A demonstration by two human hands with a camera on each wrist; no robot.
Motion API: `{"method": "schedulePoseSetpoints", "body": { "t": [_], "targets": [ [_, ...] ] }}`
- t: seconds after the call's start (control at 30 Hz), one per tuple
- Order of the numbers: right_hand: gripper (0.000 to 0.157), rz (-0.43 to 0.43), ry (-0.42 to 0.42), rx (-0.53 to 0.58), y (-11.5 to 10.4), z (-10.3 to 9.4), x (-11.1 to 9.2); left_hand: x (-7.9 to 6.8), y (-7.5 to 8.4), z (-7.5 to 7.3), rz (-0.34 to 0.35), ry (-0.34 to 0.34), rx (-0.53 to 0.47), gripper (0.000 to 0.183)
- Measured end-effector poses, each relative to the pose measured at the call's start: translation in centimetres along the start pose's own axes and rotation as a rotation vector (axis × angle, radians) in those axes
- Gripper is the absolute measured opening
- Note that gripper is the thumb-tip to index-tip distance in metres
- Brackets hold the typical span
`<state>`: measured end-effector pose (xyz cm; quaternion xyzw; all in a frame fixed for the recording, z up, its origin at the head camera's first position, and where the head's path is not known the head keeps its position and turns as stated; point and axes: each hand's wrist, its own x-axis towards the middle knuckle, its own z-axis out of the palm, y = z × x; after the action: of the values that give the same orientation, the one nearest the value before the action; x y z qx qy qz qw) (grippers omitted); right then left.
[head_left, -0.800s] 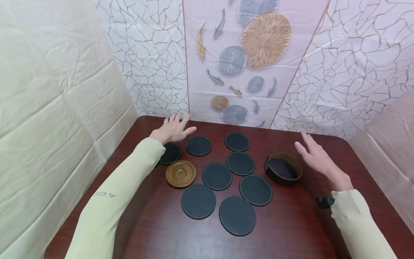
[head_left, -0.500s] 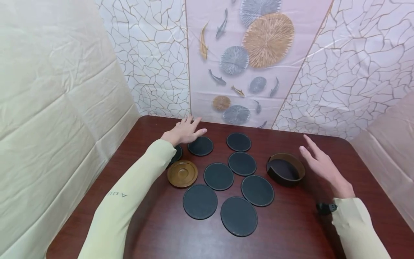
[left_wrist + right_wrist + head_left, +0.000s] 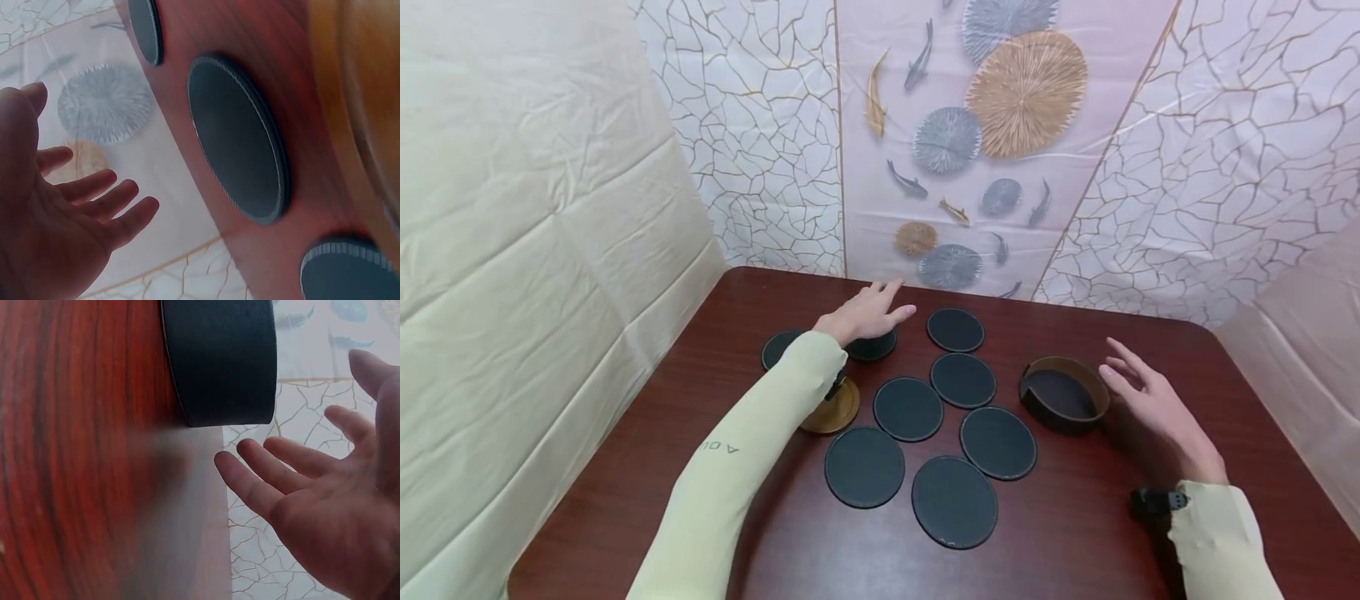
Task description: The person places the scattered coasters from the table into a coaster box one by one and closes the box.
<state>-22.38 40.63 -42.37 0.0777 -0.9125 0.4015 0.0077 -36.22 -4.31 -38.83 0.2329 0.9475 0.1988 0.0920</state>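
My left hand [image 3: 867,313] hovers over a round black coaster [image 3: 874,345] at the back of the table, partly covering it. Its fingers are spread and hold nothing, as the left wrist view also shows. Beneath my left sleeve lies a brown wooden disc [image 3: 841,410] with a raised rim, half hidden. My right hand [image 3: 1157,408] is held up just right of a round, dark coaster holder [image 3: 1063,396] with a notch in its wall. In the right wrist view the right fingers are loosely extended below the holder's black side [image 3: 222,362], with nothing in them.
Several black coasters lie flat across the middle, among them a front one [image 3: 955,502], a central one [image 3: 908,408] and a back one [image 3: 955,330]. Another coaster [image 3: 778,348] at the left is partly behind my sleeve. A patterned curtain [image 3: 955,167] stands behind the red-brown table [image 3: 647,433].
My left hand has moved to the right and slightly toward me, from the far left coaster to over the one beside it. My right hand has lowered a little toward the holder.
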Motion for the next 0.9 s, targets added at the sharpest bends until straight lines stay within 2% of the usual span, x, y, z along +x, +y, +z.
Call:
{"method": "schedulePoseSetpoints", "body": {
  "t": [0.33, 0.5, 0.7, 0.9],
  "targets": [
    [0.063, 0.027, -0.042, -0.038, 0.1, 0.1, -0.2, 2.2, 1.9, 2.3, -0.002, 0.116, -0.098, 0.058],
    [0.061, 0.035, -0.055, -0.02, 0.3, 0.1, -0.2, 3.6, 3.6, 3.6, -0.014, 0.156, -0.18, 0.05],
    [0.06, 0.056, -0.073, 0.001, 1.0, -0.2, -0.3, 5.0, 5.4, 5.0, -0.071, 0.155, -0.238, 0.048],
    [0.058, 0.065, -0.125, -0.001, 1.5, -0.2, -0.6, 5.5, 6.5, 6.1, -0.129, 0.125, -0.281, 0.049]
  ]
}}
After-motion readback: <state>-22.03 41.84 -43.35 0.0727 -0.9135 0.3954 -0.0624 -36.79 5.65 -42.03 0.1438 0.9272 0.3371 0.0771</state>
